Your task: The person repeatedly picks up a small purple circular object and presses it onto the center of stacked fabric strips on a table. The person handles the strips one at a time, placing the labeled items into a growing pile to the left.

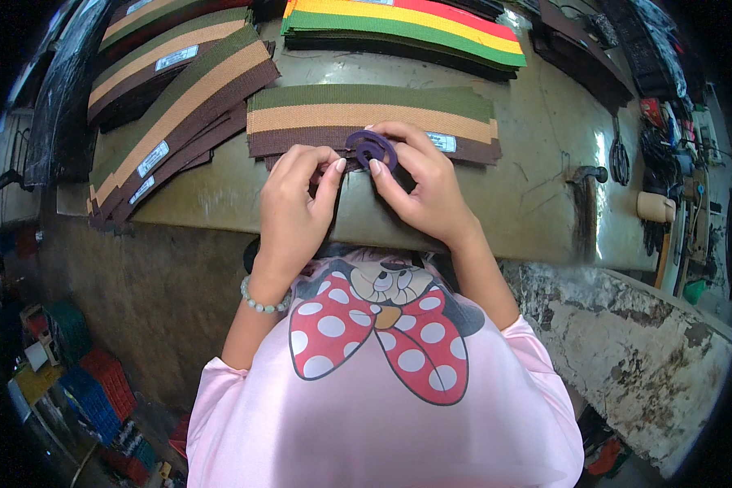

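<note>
A dark purple looped object [390,148] with curved, ring-like parts is in my right hand [421,175], thumb and fingers closed on it; its exact kind cannot be made out. Close by on the left, my left hand [297,191] pinches with thumb and forefinger beside the purple loops. Whatever lies in that pinch is too small to name. Both hands are over the near edge of a stack of woven strap pieces [325,116], striped green, tan and brown, with a pale label [441,141] near its right end.
More striped strap pieces [189,115] lie in slanted, overlapping piles on the left of the metal table [537,211]. At the back is a red, yellow and green strap stack [407,28]. Dark brown strips [581,57] sit back right. A dark metal fitting [587,174] is near the right edge.
</note>
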Action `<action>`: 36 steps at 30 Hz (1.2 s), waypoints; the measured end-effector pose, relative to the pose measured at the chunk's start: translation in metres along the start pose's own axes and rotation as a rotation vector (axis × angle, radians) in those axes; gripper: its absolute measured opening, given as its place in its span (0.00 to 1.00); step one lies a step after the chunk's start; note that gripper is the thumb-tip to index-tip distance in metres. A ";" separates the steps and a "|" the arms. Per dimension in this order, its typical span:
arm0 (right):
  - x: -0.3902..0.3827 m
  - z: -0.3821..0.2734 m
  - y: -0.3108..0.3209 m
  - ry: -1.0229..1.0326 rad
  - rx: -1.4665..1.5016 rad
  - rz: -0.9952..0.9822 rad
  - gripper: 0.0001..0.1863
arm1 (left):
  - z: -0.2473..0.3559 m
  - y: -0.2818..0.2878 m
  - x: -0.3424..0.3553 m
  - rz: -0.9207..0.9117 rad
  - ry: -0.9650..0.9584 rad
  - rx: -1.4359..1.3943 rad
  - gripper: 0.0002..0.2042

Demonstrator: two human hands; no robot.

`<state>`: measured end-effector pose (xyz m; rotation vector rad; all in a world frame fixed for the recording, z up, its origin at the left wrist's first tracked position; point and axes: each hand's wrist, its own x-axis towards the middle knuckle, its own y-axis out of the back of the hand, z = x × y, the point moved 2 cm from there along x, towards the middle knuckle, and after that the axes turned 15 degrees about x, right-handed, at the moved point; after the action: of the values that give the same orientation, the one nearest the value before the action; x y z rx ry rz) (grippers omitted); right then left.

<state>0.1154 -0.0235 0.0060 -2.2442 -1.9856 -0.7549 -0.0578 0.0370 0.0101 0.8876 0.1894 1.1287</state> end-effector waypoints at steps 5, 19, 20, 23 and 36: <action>0.000 0.003 0.000 0.031 -0.047 -0.046 0.11 | -0.002 -0.001 -0.001 -0.014 0.021 -0.048 0.05; 0.017 -0.012 -0.026 0.025 -0.109 0.127 0.07 | -0.026 0.026 0.016 -0.045 0.044 0.100 0.05; 0.018 -0.011 -0.028 0.026 -0.124 0.122 0.08 | -0.025 0.025 0.017 -0.028 -0.019 0.156 0.05; 0.015 -0.010 -0.030 0.008 -0.152 0.108 0.08 | -0.024 0.022 0.016 0.001 -0.138 0.272 0.04; 0.010 -0.009 -0.026 0.040 -0.143 0.058 0.09 | -0.020 0.011 0.007 0.038 -0.033 0.273 0.05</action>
<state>0.0888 -0.0125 0.0107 -2.3321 -1.8970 -0.9555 -0.0732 0.0550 0.0066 1.1551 0.3052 1.1385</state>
